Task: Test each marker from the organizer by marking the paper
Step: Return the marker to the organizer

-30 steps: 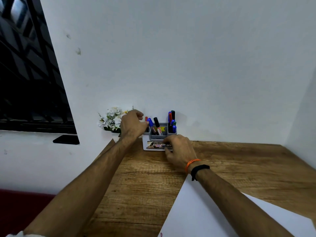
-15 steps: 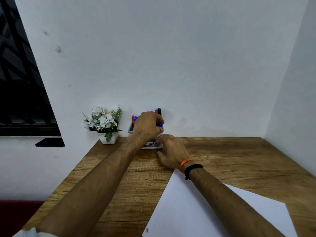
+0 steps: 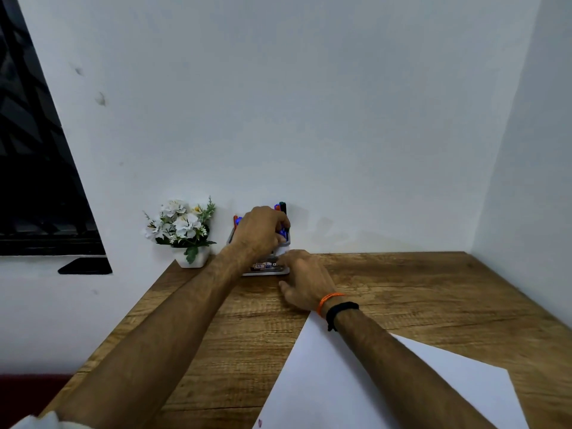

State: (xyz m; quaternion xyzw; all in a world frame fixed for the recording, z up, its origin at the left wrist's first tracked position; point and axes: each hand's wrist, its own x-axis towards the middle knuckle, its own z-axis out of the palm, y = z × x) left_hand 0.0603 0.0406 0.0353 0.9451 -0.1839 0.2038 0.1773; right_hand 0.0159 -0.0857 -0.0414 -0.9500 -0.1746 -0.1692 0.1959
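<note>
A grey and white organizer (image 3: 268,270) stands against the wall at the back of the wooden table, mostly covered by my hands. Several markers stick up from it; a dark one (image 3: 283,209) rises above my knuckles and a red one (image 3: 235,218) shows at the left. My left hand (image 3: 259,231) reaches over the organizer with its fingers curled among the markers; whether they grip one is hidden. My right hand (image 3: 305,279) rests at the organizer's front right corner, fingers touching its base. A white paper (image 3: 349,385) lies near the front right.
A small white pot of white flowers (image 3: 182,232) sits left of the organizer at the table's back corner. Walls close off the back and right sides. The wooden table (image 3: 418,292) runs to the right wall. A dark window is at the left.
My left hand moved from the organizer's left end to over the markers in it. My right hand stayed at the organizer's front. The view shifted right and the flower pot came into full sight.
</note>
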